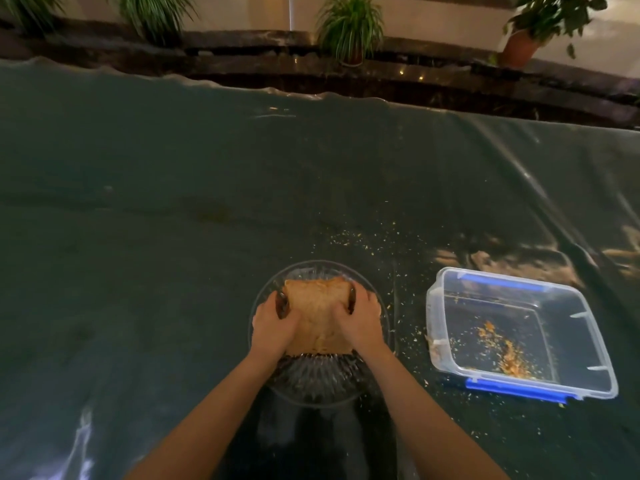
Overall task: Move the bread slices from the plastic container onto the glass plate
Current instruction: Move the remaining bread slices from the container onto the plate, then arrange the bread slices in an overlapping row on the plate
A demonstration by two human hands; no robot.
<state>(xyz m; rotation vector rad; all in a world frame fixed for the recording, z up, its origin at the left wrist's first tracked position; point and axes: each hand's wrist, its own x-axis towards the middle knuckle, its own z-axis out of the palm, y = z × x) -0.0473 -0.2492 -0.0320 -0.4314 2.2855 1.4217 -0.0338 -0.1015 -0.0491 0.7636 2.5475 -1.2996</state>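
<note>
A stack of brown bread slices (pixel 320 311) rests on the round glass plate (pixel 320 382) near the table's front middle. My left hand (pixel 275 322) grips the stack's left side and my right hand (pixel 360 318) grips its right side, fingers curled over the edges. To the right stands the clear plastic container (pixel 519 332) with blue clips; only crumbs lie on its bottom.
A dark shiny plastic sheet (pixel 173 220) covers the table, with crumbs scattered around the plate and container. Beyond the far edge runs a dark ledge with potted plants (pixel 349 29).
</note>
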